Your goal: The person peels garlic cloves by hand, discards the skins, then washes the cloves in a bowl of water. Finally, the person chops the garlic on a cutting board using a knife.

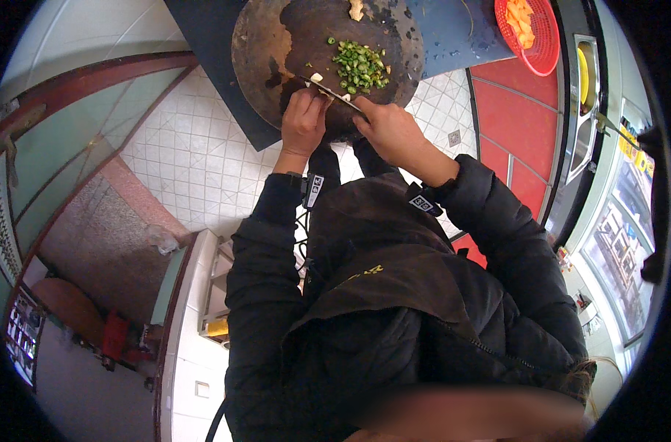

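Note:
A round, dark wooden chopping board (273, 55) lies before me. My right hand (393, 131) grips a kitchen knife (334, 94), whose narrow-looking blade reaches left across the board's near part. At the blade, the fingers of my left hand (304, 124) are bent and pressed together; whatever they hold is mostly hidden. Small white pieces (316, 77), perhaps garlic, sit against the blade near its tip and its handle end. Beyond the knife is a heap of chopped green peppers (359, 65). A knobbly tan piece that looks like ginger (356, 10) rests at the board's far side.
The board stands on a dark blue tabletop (457, 29). A red plastic basket (547, 59) with orange slices (520, 22) is at the far right. Further right run a red-fronted counter (516, 129) and a sink (583, 144). White tiled floor (195, 158) shows at left.

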`<state>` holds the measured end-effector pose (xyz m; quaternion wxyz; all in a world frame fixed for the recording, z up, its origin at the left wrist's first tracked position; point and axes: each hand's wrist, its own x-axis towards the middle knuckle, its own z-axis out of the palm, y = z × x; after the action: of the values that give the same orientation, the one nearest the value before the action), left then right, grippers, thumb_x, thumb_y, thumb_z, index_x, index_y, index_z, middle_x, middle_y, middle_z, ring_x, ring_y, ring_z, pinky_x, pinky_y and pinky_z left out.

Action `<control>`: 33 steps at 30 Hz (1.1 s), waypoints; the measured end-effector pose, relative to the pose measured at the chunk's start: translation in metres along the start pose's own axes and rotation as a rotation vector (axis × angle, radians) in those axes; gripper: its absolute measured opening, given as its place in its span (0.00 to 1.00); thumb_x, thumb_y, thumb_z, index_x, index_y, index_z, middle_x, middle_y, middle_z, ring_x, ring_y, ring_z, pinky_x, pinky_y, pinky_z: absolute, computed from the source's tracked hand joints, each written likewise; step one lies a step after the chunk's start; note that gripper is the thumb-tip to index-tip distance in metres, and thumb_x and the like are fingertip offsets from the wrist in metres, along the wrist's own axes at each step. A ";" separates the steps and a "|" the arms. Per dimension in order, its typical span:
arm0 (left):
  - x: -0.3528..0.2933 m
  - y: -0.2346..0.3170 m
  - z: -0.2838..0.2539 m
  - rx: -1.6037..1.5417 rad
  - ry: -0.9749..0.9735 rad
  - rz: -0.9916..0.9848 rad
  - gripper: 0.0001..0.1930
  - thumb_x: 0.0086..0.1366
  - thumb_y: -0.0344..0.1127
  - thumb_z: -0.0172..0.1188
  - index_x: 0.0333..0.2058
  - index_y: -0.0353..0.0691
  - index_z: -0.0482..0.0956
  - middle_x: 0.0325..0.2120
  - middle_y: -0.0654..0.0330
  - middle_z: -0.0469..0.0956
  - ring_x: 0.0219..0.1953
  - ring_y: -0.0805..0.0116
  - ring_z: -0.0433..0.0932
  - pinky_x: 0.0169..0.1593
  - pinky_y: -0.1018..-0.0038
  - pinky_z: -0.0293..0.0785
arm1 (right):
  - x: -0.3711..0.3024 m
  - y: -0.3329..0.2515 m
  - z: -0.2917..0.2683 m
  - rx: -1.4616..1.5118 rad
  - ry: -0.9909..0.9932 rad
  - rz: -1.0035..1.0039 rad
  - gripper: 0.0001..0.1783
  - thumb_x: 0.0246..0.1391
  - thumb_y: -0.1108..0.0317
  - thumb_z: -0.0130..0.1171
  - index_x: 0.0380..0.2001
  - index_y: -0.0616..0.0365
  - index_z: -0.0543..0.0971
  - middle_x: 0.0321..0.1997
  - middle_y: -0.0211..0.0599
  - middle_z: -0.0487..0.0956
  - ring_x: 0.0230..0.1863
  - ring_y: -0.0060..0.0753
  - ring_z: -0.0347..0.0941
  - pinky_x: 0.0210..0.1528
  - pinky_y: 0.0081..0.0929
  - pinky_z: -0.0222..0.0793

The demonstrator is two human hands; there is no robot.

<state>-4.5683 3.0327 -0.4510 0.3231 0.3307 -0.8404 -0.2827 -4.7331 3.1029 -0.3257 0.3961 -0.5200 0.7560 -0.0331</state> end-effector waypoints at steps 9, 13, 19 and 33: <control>-0.003 0.000 0.000 0.028 -0.009 -0.012 0.05 0.59 0.27 0.63 0.35 0.38 0.80 0.41 0.57 0.78 0.43 0.53 0.78 0.45 0.64 0.77 | 0.020 0.007 0.027 -0.002 0.083 -0.015 0.12 0.59 0.62 0.53 0.42 0.56 0.73 0.27 0.56 0.80 0.33 0.63 0.78 0.36 0.58 0.73; -0.002 0.000 0.000 0.019 0.003 -0.021 0.05 0.59 0.28 0.63 0.35 0.38 0.80 0.41 0.57 0.78 0.43 0.54 0.78 0.45 0.64 0.77 | 0.015 0.005 0.014 0.028 0.059 -0.066 0.12 0.59 0.61 0.54 0.42 0.57 0.73 0.28 0.58 0.79 0.33 0.64 0.77 0.37 0.58 0.72; 0.000 -0.001 0.000 -0.009 0.014 -0.019 0.07 0.58 0.29 0.65 0.35 0.38 0.81 0.38 0.56 0.79 0.42 0.53 0.78 0.44 0.63 0.76 | 0.006 0.007 0.001 0.005 -0.005 -0.043 0.13 0.60 0.61 0.55 0.42 0.58 0.73 0.28 0.60 0.78 0.35 0.66 0.76 0.38 0.58 0.70; 0.000 0.000 -0.002 -0.006 -0.011 -0.014 0.05 0.58 0.27 0.63 0.35 0.37 0.80 0.39 0.55 0.78 0.43 0.51 0.77 0.46 0.62 0.75 | 0.012 0.001 -0.005 0.036 0.001 -0.062 0.13 0.59 0.62 0.55 0.41 0.60 0.75 0.29 0.60 0.79 0.35 0.66 0.76 0.40 0.57 0.70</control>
<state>-4.5663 3.0323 -0.4496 0.3174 0.3339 -0.8390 -0.2894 -4.7381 3.0916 -0.3296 0.4037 -0.5359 0.7391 -0.0593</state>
